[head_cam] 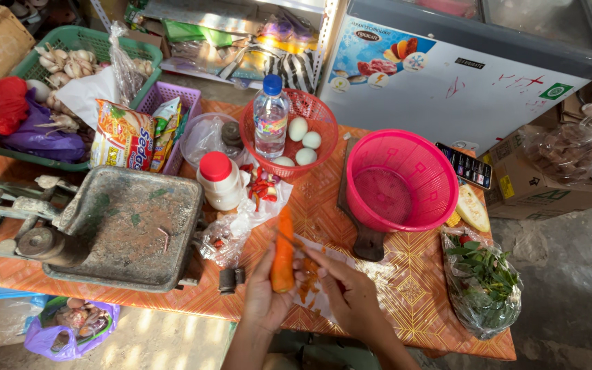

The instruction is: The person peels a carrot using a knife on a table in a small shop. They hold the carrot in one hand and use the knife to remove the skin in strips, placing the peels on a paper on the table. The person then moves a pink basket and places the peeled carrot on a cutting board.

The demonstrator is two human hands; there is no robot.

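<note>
Fingers of the left hand (pixel 265 294) wrap the lower end of a carrot (pixel 283 252), holding it upright over the front edge of the desk (pixel 405 288). Those of the right hand (pixel 347 291) close on what seems to be a thin blade or peeler laid against the carrot's side, though the tool is too blurred to name. Orange peelings (pixel 307 277) lie on a pale sheet just beneath.

Peeling goes best with short strokes directed away from the holding palm, the carrot turned a little after each pass, the left thumb kept clear of the edge.

The carrot is smooth, tapered and firm. The desk wears a glossy orange patterned cloth. To the right sits a round pink plastic basket (pixel 400 179) with perforated walls; behind, a smaller red basket (pixel 289 130) holds pale eggs and a clear bottle (pixel 270 116) with a blue cap. A white jar (pixel 219 181) with a red lid stands by red chillies. On the left rests a worn, dull metal tray (pixel 131 226). Leafy greens (pixel 482 281) in a crinkled clear bag lie far right.
</note>
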